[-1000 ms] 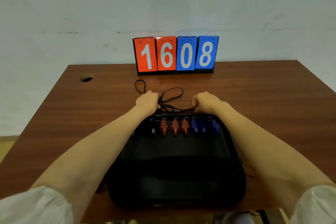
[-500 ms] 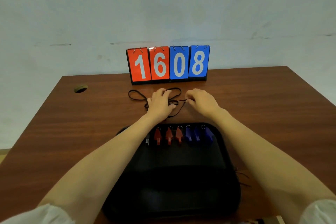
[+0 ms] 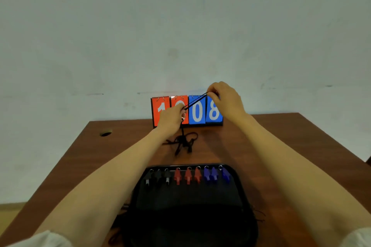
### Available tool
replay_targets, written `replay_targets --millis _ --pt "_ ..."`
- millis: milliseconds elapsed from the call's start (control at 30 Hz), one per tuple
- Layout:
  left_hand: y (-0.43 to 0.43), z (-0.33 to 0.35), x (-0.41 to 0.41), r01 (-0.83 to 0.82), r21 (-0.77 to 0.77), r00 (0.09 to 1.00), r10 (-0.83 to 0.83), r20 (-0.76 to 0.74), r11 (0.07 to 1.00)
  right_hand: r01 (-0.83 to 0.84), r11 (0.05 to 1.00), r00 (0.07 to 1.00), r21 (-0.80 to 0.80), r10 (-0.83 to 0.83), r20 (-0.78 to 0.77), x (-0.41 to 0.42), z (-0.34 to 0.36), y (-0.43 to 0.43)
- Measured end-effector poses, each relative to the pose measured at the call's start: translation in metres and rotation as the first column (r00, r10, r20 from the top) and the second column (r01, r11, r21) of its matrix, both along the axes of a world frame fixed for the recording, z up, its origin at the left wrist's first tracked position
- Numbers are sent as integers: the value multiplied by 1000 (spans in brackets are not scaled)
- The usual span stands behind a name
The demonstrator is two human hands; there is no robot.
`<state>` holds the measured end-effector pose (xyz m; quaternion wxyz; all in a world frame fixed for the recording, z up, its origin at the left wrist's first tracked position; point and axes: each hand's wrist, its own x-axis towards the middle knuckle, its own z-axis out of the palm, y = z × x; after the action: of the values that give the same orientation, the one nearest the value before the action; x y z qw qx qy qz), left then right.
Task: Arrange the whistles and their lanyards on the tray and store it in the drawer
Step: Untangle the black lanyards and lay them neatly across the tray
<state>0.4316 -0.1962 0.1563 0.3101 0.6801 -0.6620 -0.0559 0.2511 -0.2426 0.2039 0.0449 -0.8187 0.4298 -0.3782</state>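
Observation:
A black tray [image 3: 192, 210] lies on the brown table [image 3: 281, 146] close to me. Along its far edge stands a row of whistles: black ones [image 3: 158, 177] at the left, red ones [image 3: 187, 175] in the middle, blue ones [image 3: 214, 174] at the right. A tangle of black lanyards [image 3: 183, 142] lies on the table beyond the tray. My left hand [image 3: 170, 119] and my right hand [image 3: 224, 98] are raised above it, each pinching one end of a black lanyard [image 3: 195, 101] stretched taut between them. A strand hangs from my left hand down to the tangle.
A flip scoreboard [image 3: 197, 112] reading 1608 stands at the table's far edge against the wall, right behind my hands. A round cable hole [image 3: 105, 133] sits in the table's far left corner. Loose cords [image 3: 259, 214] show beside the tray.
Both hands rose from the table, lifting a lanyard out of the pile and pulling it taut; the right hand moved up and right. The view tilted upward.

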Motion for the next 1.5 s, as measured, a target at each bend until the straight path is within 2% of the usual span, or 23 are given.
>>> replay_targets --millis 100,300,533,600,667,767,833,900,1033,1133,1200,1267,1333,1400,1500 --pt "5 19 9 25 -15 998 -26 -50 1000 35 996 999 -77 -32 35 -8 24 7" --pt "7 30 18 14 52 1000 -14 -5 999 78 989 991 -128 -62 120 -19 48 10" --pt "16 50 22 -28 -109 991 13 -132 994 167 978 985 -127 -161 61 -31 45 7" --pt "18 55 26 -3 -150 996 -11 -91 989 225 968 974 -113 -220 58 -34 44 7" --pt "21 56 32 49 -94 999 -48 14 994 262 962 964 -82 -257 65 -36 42 4" --pt "25 47 42 102 122 987 -116 113 987 290 957 957 -31 -290 -2 -41 34 1" --pt "27 34 48 96 226 986 -125 114 969 309 951 946 -14 -309 -100 -42 26 1" --pt "30 23 54 77 233 993 -94 65 969 339 941 927 17 -331 -175 -43 18 1" --pt "34 11 64 59 188 997 -49 -55 980 393 904 916 168 -368 -161 -54 1 -4" --pt "30 7 71 -46 182 997 35 62 982 339 888 935 311 -355 -6 -63 -11 -5" --pt "28 6 73 -129 177 979 96 182 976 303 884 929 356 -357 96 -64 -16 -5" --pt "28 6 71 -186 124 963 156 219 975 277 884 922 376 -355 153 -63 -19 -6" --pt "26 8 64 -175 74 970 159 183 982 205 897 947 392 -283 152 -56 -21 -6" --pt "21 11 53 -118 41 977 109 182 992 72 904 984 422 -132 116 -44 -19 0" --pt "14 19 32 -14 7 982 13 191 1000 -71 882 996 465 88 -15 -16 -11 15"
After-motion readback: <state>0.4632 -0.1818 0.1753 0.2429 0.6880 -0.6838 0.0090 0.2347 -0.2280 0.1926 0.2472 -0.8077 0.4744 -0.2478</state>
